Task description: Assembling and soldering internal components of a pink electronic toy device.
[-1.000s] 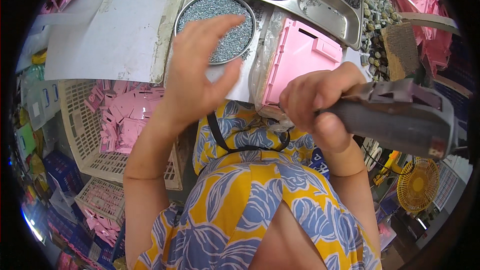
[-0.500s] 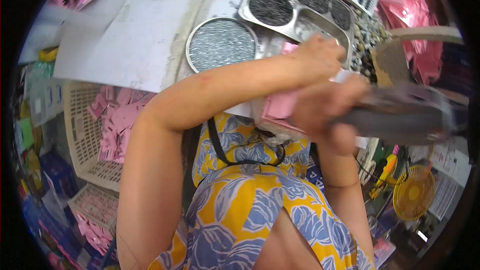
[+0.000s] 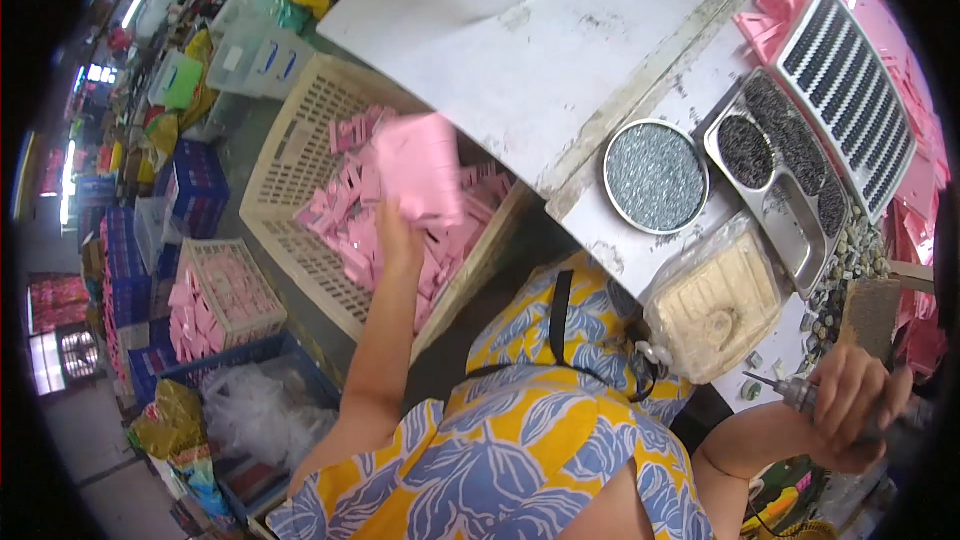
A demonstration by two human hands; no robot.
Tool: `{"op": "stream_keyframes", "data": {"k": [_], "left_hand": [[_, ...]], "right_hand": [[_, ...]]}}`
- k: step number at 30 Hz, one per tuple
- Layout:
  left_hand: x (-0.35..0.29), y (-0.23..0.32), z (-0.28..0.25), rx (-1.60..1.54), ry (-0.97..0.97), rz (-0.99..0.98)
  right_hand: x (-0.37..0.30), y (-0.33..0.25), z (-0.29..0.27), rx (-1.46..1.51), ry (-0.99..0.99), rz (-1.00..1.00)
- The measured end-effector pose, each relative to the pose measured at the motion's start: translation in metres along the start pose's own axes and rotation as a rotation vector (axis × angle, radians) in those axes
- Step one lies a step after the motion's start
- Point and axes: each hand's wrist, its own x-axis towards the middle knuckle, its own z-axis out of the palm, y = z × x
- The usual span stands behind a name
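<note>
My left hand [image 3: 400, 230] reaches over the large cream basket [image 3: 285, 155] on the left. Its fingers are closed on the edge of a flat pink plastic piece [image 3: 420, 165], which is blurred by motion. Below it, a heap of similar pink pieces [image 3: 350, 225] fills much of the basket. At the lower right, my right hand [image 3: 850, 395] grips a power screwdriver [image 3: 795, 392], its thin bit pointing left toward the table edge. Between the hands, a tan block wrapped in clear plastic [image 3: 715, 300] lies at the table's near edge with nothing on it.
On the white table [image 3: 520, 70] stand a round dish of silvery pins [image 3: 655, 178] and a metal tray of dark screws [image 3: 795, 140]. A rack with rows of dark parts [image 3: 845, 90] leans beyond. A smaller basket [image 3: 235, 285] and a blue crate [image 3: 270, 350] sit on the floor at left.
My view has swung left. My left hand has moved from the worktable to above the basket with the pink piece. My right hand, still holding the screwdriver, has drawn away from the tan block.
</note>
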Motion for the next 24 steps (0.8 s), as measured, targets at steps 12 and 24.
{"op": "stream_keyframes", "data": {"k": [12, 24], "left_hand": [[-0.003, 0.095, 0.258, 0.899, -0.548, 1.340], [0.204, 0.142, 0.424, 2.112, -0.088, 0.904]], "right_hand": [[0.015, 0.016, -0.032, -0.369, 0.080, 0.153], [-0.018, -0.006, -0.045, -1.226, 0.399, -0.292]]}}
